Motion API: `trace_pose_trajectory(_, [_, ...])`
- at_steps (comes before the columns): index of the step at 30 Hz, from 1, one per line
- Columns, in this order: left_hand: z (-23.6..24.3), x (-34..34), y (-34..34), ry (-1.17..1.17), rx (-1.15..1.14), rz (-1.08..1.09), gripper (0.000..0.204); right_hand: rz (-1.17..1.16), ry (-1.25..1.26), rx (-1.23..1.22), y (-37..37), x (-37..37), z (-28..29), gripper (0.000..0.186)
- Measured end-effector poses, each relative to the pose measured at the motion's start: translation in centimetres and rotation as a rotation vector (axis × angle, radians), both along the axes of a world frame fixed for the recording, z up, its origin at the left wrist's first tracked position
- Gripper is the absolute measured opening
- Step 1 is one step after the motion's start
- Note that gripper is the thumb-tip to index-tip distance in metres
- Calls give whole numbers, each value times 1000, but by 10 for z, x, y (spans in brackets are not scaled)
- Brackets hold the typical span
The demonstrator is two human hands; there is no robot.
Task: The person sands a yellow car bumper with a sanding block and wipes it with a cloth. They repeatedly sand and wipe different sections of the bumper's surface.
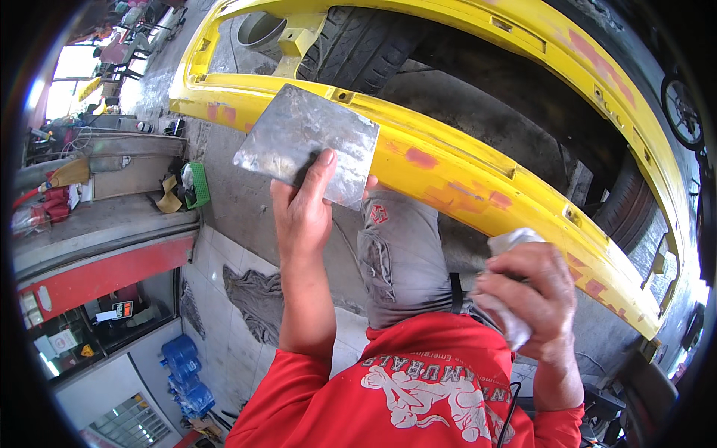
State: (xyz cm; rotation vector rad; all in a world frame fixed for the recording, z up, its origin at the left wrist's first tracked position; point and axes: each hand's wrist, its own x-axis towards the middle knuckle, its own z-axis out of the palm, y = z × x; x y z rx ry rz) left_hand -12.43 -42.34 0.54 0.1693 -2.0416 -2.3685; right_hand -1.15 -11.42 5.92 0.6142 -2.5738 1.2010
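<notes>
My left hand [308, 205] grips a flat grey metal plate [287, 131] by its near edge, thumb on top. The plate is smeared with pale residue and overlaps the near rail of a yellow vehicle body frame [403, 175]. Over on the right, my right hand [534, 295] is closed around a crumpled white cloth [515, 240], which sticks out above and below the fingers. That hand is close to the rail; whether it touches cannot be made out. Reddish patches [422, 157] dot the yellow paint.
Tires [358, 48] lie inside and beneath the yellow frame, beside a round grey container [261, 31]. To the left are a cluttered workbench [127, 201], a green basket [198, 185] and blue water jugs [183, 366]. A dark rag [254, 299] lies on the tiled floor.
</notes>
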Motion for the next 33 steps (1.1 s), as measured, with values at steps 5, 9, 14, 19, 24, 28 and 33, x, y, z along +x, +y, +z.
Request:
trace_pose_trajectory(5, [-20,-8,18,49,-159,152,31,26,-36,48,1,15,-8,33])
trace_pose_trajectory(9, [-29,7,44,206,-443,202,26,1,-114,-23,15,27,-13,35])
trace_pose_trajectory(14, [-29,16,61,326,-549,72,18,46,-150,-23,26,37,-25,38])
trace_pose_trajectory(19, [-30,14,64,316,-546,168,17,87,-175,-80,29,42,-32,39])
trace_pose_trajectory(24, [-37,31,87,460,-604,104,21,120,-205,-81,27,42,-33,42])
trace_pose_trajectory(28, [-35,22,75,313,-530,216,20,102,-179,-97,32,43,-28,42])
trace_pose_trajectory(33, [-45,32,96,493,-624,110,23,49,-172,-86,40,44,-24,39])
